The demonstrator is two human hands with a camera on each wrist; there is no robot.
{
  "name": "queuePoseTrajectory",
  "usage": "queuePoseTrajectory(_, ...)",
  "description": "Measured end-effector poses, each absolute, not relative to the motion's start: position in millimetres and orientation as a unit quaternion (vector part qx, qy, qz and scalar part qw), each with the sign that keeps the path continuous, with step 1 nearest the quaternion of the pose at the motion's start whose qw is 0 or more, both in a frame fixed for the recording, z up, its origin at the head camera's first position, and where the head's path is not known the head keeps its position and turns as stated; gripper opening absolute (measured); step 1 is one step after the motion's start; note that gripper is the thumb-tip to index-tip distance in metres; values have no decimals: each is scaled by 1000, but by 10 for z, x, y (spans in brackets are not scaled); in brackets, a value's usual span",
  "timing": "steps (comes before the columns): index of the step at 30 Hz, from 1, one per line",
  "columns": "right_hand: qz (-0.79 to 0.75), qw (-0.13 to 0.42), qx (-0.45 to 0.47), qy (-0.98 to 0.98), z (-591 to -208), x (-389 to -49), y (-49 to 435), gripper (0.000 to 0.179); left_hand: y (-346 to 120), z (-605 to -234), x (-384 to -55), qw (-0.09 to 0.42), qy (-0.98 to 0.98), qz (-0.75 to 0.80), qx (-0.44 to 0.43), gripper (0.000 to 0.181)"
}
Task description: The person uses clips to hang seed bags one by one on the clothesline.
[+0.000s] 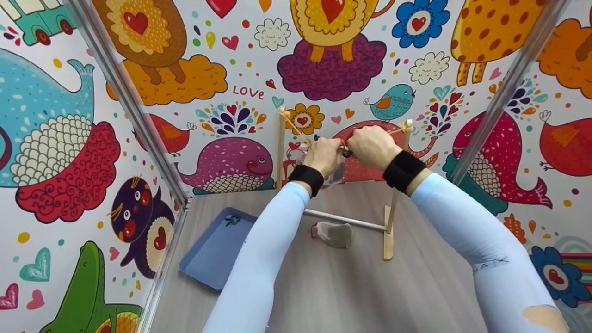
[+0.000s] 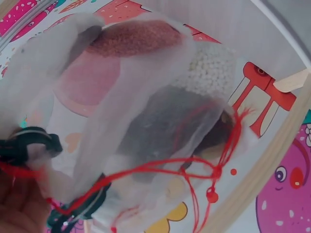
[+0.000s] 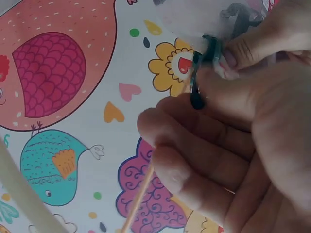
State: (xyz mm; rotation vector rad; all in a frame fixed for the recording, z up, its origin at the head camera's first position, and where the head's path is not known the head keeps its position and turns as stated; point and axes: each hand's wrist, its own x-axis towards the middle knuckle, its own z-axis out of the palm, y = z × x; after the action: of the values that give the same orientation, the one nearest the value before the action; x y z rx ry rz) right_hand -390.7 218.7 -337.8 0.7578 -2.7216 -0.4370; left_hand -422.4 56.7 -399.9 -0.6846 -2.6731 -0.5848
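A string (image 1: 296,126) runs between two wooden posts, with sheer white drawstring pouches (image 2: 146,111) hanging beneath it. Dark and reddish-brown contents show through their fabric, and red cords (image 2: 146,167) trail across them. My left hand (image 1: 323,155) pinches the gathered top of a pouch close to the string. Beside it, my right hand (image 1: 372,145) pinches a dark green clip (image 3: 209,53) between thumb and fingers at the pouch's top. Another dark green clip (image 2: 82,206) is on the pouches in the left wrist view. The hands partly hide the pouch tops.
One more pouch (image 1: 334,234) with red cord lies on the table below the stand's metal crossbar (image 1: 347,218). The right post (image 1: 395,199) rises from a wooden foot (image 1: 388,249). At left, a blue tray (image 1: 210,259) contains a dark clip (image 1: 232,220). Patterned walls surround the table.
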Motion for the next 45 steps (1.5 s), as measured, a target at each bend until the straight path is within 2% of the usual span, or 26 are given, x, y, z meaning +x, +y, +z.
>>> queuePoseTrajectory(6, -105, 179, 288, -935, -3444, -3930, 2319, 30, 561, -4035, -4168, 237, -928, -123, -259, 24)
queuePoseTrajectory(10, -107, 184, 285, -935, -3477, -3928, 2355, 33, 579, -4062, -4151, 273, -924, -73, -256, 26)
queuePoseTrajectory(15, -97, 202, 279, -934, -3524, -3916, 2379, 38, 491, -4088, -4163, 247, -918, -129, -281, 20)
queuePoseTrajectory(18, -88, 210, 262, -938, -3567, -3905, 2409, 37, 368, -4112, -4165, 232, -903, -189, -309, 26)
queuePoseTrajectory(23, -65, 222, 224, -947, -3718, -3864, 2488, 37, 17, -4196, -4208, 276, -874, -238, -322, 31)
queuePoseTrajectory(26, -38, 269, 219, -937, -3893, -3821, 2532, 38, -313, -4314, -4262, 307, -872, -238, -297, 29)
queuePoseTrajectory(30, 8, 318, 206, -925, -4216, -3745, 2593, 54, -868, -4629, -4336, 308, -899, -216, -222, 28)
queuePoseTrajectory(32, 27, 302, 190, -934, -4380, -3704, 2627, 56, -1160, -4848, -4348, 297, -915, -208, -177, 27)
queuePoseTrajectory(36, 53, 219, 157, -961, -4680, -3635, 2689, 60, -1678, -5325, -4279, 249, -942, -204, -92, 27)
queuePoseTrajectory(40, 87, 131, 134, -978, -4982, -3581, 2711, 63, -2023, -5760, -4134, 170, -962, -210, -25, 28)
queuePoseTrajectory(45, 115, 46, 128, -984, -5343, -3477, 2680, 63, -2169, -6182, -3965, 56, -982, -183, 10, 34)
